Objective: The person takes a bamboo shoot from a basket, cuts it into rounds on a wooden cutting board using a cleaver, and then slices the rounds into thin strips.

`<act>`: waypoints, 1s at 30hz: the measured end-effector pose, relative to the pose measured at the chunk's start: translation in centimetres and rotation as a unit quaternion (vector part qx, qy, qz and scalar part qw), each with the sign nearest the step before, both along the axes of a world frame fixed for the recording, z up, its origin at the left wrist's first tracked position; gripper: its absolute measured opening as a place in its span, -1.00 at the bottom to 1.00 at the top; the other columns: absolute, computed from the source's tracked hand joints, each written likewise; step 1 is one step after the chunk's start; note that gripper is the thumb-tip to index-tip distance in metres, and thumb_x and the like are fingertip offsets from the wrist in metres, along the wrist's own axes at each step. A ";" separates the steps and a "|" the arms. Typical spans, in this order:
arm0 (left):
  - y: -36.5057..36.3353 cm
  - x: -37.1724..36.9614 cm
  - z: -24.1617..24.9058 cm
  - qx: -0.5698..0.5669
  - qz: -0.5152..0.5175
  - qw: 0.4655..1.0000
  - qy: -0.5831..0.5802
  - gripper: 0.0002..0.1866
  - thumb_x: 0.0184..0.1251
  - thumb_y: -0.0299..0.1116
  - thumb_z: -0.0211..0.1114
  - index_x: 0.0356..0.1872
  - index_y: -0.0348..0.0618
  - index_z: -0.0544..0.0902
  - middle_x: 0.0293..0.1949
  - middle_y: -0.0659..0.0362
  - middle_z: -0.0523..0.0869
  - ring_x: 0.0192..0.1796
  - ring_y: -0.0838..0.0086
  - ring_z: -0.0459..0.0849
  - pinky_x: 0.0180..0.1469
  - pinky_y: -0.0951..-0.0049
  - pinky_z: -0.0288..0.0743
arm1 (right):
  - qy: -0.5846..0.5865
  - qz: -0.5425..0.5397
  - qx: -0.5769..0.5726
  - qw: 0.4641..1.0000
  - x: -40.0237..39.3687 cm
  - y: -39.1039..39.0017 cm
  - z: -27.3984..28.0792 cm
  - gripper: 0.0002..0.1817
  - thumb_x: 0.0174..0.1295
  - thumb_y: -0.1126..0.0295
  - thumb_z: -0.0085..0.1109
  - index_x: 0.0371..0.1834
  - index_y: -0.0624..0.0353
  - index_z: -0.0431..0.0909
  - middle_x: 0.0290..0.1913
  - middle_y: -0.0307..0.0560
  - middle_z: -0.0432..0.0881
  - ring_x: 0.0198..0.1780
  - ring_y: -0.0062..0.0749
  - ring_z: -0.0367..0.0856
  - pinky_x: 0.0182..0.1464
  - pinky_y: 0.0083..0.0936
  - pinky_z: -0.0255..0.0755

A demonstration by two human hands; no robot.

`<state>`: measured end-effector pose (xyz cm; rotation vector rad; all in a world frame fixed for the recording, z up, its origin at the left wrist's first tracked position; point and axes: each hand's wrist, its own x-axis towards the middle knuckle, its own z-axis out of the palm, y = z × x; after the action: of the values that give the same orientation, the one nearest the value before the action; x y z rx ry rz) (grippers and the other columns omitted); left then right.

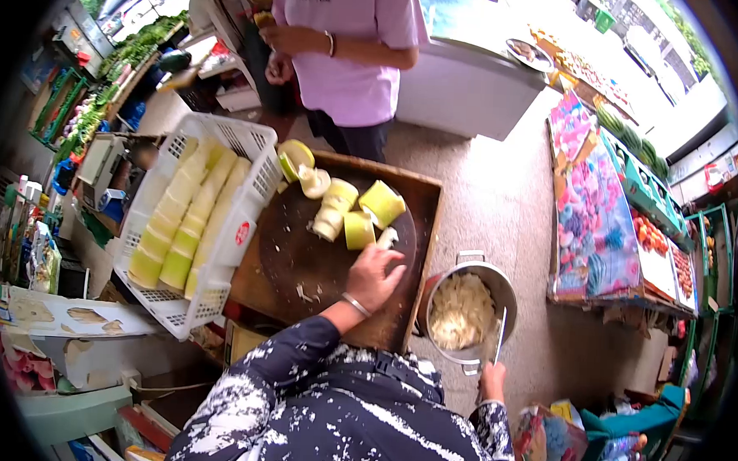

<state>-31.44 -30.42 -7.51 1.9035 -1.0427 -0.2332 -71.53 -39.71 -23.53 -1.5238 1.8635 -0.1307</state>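
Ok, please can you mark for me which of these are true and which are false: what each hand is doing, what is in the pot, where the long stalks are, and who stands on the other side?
1. The right hand holds a knife. True.
2. The left hand is inside the pot. False: the left hand is over the round board, near the cut pieces.
3. The pot contains pale pieces. True.
4. The long stalks lie on the floor. False: the long stalks are in the white basket.
5. A person in a pinkish shirt stands across from the board. True.
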 end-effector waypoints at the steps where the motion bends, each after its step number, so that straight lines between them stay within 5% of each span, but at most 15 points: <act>1: 0.6 1.4 0.4 0.020 0.049 0.999 0.008 -0.77 -0.01 -0.33 0.40 -0.31 -0.11 0.61 -0.26 0.11 0.51 -0.25 0.29 0.56 -0.18 0.35 0.48 | 0.021 0.033 -0.082 0.996 -1.4 -0.3 -3.8 -0.72 0.10 0.37 -0.05 -0.54 0.44 0.47 -0.59 0.20 0.54 -0.67 -0.13 0.54 -0.65 -0.19 0.35; 3: 1.7 3.7 -0.4 0.010 0.129 0.977 -0.172 -0.66 -0.02 -0.23 0.39 -0.20 -0.08 0.57 -0.22 0.10 0.48 -0.12 0.22 0.51 -0.06 0.30 0.44 | 0.052 0.056 -0.155 0.985 -0.2 0.0 -2.4 -0.72 0.12 0.37 -0.06 -0.52 0.45 0.46 -0.57 0.22 0.55 -0.57 -0.10 0.58 -0.53 -0.18 0.39; 5: 1.7 4.8 -0.9 0.076 0.177 0.958 -0.214 -0.43 -0.09 -0.01 0.42 -0.05 -0.03 0.50 -0.16 0.07 0.41 -0.04 0.21 0.45 -0.03 0.25 0.42 | -0.040 -0.095 0.033 0.994 5.4 -0.2 6.7 -0.73 0.14 0.38 -0.03 -0.49 0.45 0.46 -0.56 0.20 0.57 -0.47 -0.11 0.60 -0.40 -0.20 0.40; 9: 0.4 5.0 0.3 0.172 0.146 0.952 -0.208 -0.28 -0.14 0.15 0.41 0.09 0.14 0.42 -0.10 0.06 0.37 -0.02 0.19 0.48 -0.03 0.24 0.45 | -0.077 -0.076 -0.012 0.994 6.6 -2.8 4.6 -0.75 0.16 0.38 0.00 -0.44 0.43 0.48 -0.55 0.14 0.58 -0.45 -0.17 0.59 -0.35 -0.24 0.41; 11: -0.2 5.1 -0.2 0.226 0.137 0.959 -0.099 -0.30 -0.12 0.07 0.40 0.12 0.19 0.36 -0.10 0.02 0.40 -0.01 0.11 0.50 -0.01 0.21 0.46 | -0.101 -0.012 -0.106 0.989 7.7 -3.7 4.4 -0.77 0.17 0.39 0.03 -0.42 0.40 0.51 -0.54 0.06 0.58 -0.48 -0.26 0.56 -0.36 -0.30 0.41; 14: -0.2 5.0 -0.5 0.203 0.130 0.966 -0.090 -0.32 -0.11 -0.05 0.38 0.11 0.21 0.32 -0.10 -0.03 0.43 0.00 0.03 0.50 0.02 0.17 0.45 | -0.193 0.055 -0.166 0.966 10.1 -5.1 5.8 -0.78 0.19 0.42 0.04 -0.39 0.44 0.51 -0.51 0.05 0.58 -0.46 -0.32 0.52 -0.33 -0.38 0.39; 17: 1.0 4.4 -2.1 0.095 0.153 0.976 -0.119 -0.37 -0.14 -0.19 0.35 0.07 0.16 0.33 -0.14 -0.07 0.45 -0.11 -0.04 0.52 -0.07 0.10 0.47 | -0.183 0.124 -0.207 0.953 12.2 -6.3 7.1 -0.80 0.20 0.41 0.04 -0.36 0.38 0.52 -0.49 0.14 0.58 -0.44 -0.08 0.52 -0.31 -0.26 0.37; 21: 4.9 3.4 -2.3 -0.028 0.153 0.972 0.178 -0.38 -0.12 -0.32 0.36 0.06 0.00 0.32 -0.17 -0.01 0.54 -0.08 0.10 0.57 0.01 0.22 0.45 | -0.284 0.082 -0.068 0.953 16.9 -4.4 13.2 -0.74 0.32 0.34 0.02 -0.38 0.34 0.52 -0.62 -0.34 0.41 -0.56 -0.75 0.31 -0.52 -0.65 0.23; 23: 6.7 3.9 -5.9 -0.063 0.138 0.935 0.320 -0.41 -0.06 -0.36 0.37 0.09 -0.04 0.40 -0.13 0.04 0.51 -0.02 0.31 0.55 -0.17 0.35 0.59 | -0.324 0.125 -0.107 0.932 18.3 -4.3 12.6 -0.78 0.32 0.37 0.04 -0.37 0.32 0.53 -0.63 -0.37 0.39 -0.55 -0.80 0.27 -0.54 -0.70 0.17; 26: 7.6 4.5 -1.8 -0.002 0.144 0.910 0.390 -0.46 0.07 -0.38 0.37 0.14 -0.07 0.46 -0.14 0.08 0.54 -0.33 0.48 0.65 -0.50 0.51 0.61 | -0.343 0.170 -0.074 0.921 20.5 -3.6 14.1 -0.80 0.32 0.36 0.06 -0.39 0.26 0.53 -0.63 -0.43 0.36 -0.56 -0.80 0.25 -0.55 -0.71 0.13; 27: 7.9 5.3 -1.8 0.029 0.127 0.912 0.389 -0.50 0.09 -0.38 0.37 0.10 -0.14 0.48 -0.24 0.13 0.62 -0.46 0.52 0.65 -0.47 0.50 0.61 | -0.336 0.160 -0.044 0.927 21.7 -2.6 16.4 -0.79 0.32 0.34 0.07 -0.41 0.24 0.53 -0.63 -0.45 0.34 -0.58 -0.79 0.24 -0.56 -0.70 0.13; 30: 8.2 6.4 -1.7 0.000 0.096 0.894 0.437 -0.54 0.11 -0.37 0.37 0.07 -0.18 0.50 -0.32 0.17 0.67 -0.42 0.53 0.66 -0.49 0.50 0.59 | -0.359 0.201 -0.045 0.910 22.8 -2.1 16.0 -0.79 0.31 0.33 0.09 -0.40 0.24 0.54 -0.63 -0.43 0.38 -0.57 -0.78 0.25 -0.55 -0.69 0.15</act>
<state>-25.07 -22.24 -9.22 1.5976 -0.2386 -0.8757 -48.75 -41.85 -7.54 -1.5982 0.9586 -0.5131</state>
